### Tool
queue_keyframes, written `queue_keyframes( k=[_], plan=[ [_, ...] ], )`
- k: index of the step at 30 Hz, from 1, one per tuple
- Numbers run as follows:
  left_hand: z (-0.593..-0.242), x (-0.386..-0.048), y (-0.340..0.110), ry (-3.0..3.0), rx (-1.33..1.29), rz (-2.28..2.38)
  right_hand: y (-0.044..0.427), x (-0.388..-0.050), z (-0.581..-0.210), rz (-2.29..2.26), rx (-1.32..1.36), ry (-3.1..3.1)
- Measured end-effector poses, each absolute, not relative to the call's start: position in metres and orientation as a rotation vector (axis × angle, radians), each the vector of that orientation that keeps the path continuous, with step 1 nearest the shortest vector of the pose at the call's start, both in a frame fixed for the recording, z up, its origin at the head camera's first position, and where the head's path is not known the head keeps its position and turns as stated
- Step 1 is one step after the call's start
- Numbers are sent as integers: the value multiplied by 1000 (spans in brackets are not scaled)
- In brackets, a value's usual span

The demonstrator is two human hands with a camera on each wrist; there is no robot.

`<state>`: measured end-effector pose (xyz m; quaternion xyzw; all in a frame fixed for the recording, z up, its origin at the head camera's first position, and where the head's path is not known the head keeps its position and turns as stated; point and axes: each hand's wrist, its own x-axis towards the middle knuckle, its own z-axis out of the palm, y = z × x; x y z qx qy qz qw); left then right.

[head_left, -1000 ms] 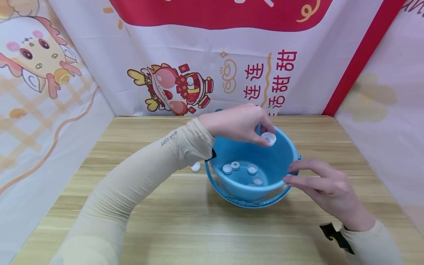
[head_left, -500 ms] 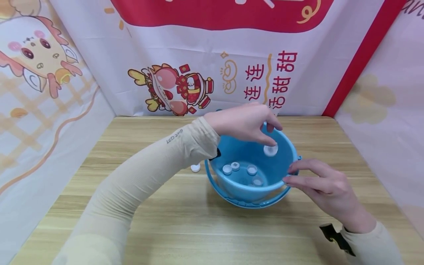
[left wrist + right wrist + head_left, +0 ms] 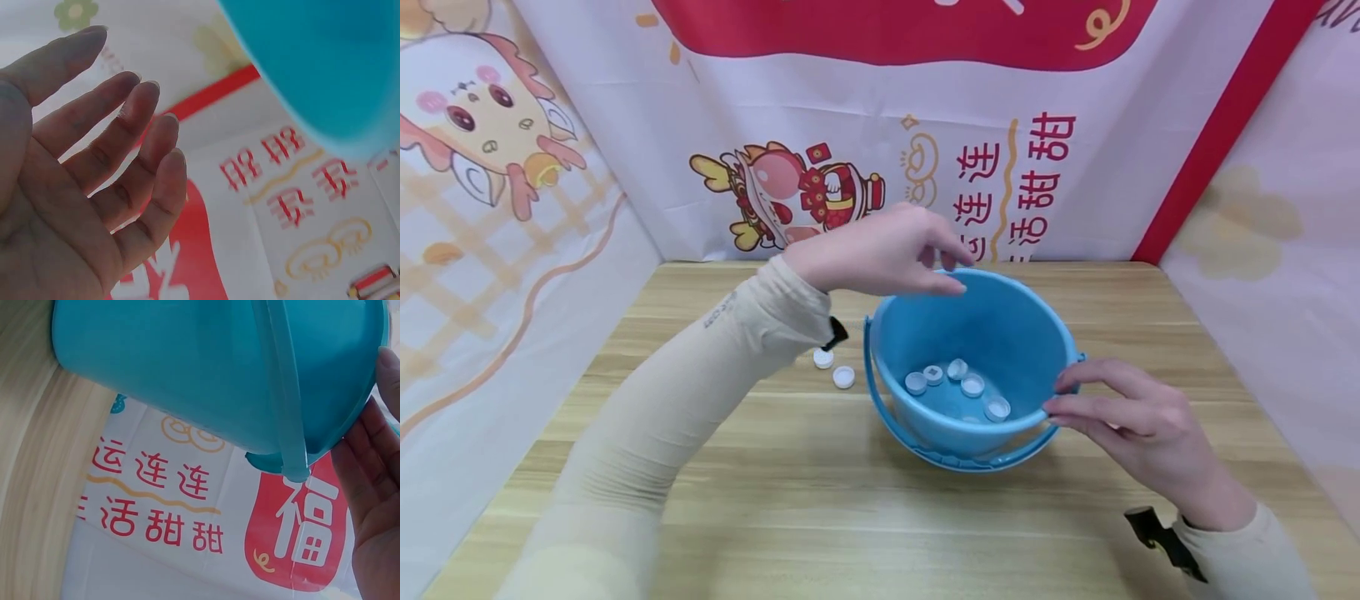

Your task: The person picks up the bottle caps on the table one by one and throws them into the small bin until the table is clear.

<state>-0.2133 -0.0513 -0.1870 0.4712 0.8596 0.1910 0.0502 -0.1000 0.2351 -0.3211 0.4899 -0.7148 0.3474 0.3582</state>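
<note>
A blue bucket point(image 3: 977, 321) stands upright on the table with its handle point(image 3: 957, 460) lowered toward the front. Several small white round caps lie on its floor, among them one cap point(image 3: 997, 408) near the front right. My left hand point(image 3: 891, 252) hovers over the bucket's back left rim; in the left wrist view its fingers point(image 3: 119, 140) are loosely bent and hold nothing. At the right side, my right hand point(image 3: 1138, 421) pinches the rim between thumb and fingers. The right wrist view shows the bucket wall point(image 3: 175, 369) with fingers point(image 3: 369, 462) against its rim.
Two more white caps, a rear one point(image 3: 823, 358) and a front one point(image 3: 843, 377), lie on the wooden table point(image 3: 820, 517) left of the bucket. Printed cloth point(image 3: 715, 108) encloses the table at the back and on both sides.
My left hand has let go of a white cap, which has dropped into the bucket, and has moved left and up. The right hand stays on the rim.
</note>
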Motion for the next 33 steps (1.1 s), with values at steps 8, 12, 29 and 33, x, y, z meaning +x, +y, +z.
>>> queue_keyframes(
  k=[8, 12, 29, 33],
  plan=[
    [-212, -229, -118, 2750, 1241, 607, 232, -99, -320, 947, 1257, -1829],
    [-235, -234, -151, 2794, 1107, 567, 231, -99, -320, 962, 1248, -1827],
    [-355, -285, -250, 2741, 626, 587, 233, -96, -321, 959, 1200, -1893],
    [-374, -290, -253, 2727, 579, 599, 232, -96, -321, 966, 1200, -1887]
  ],
)
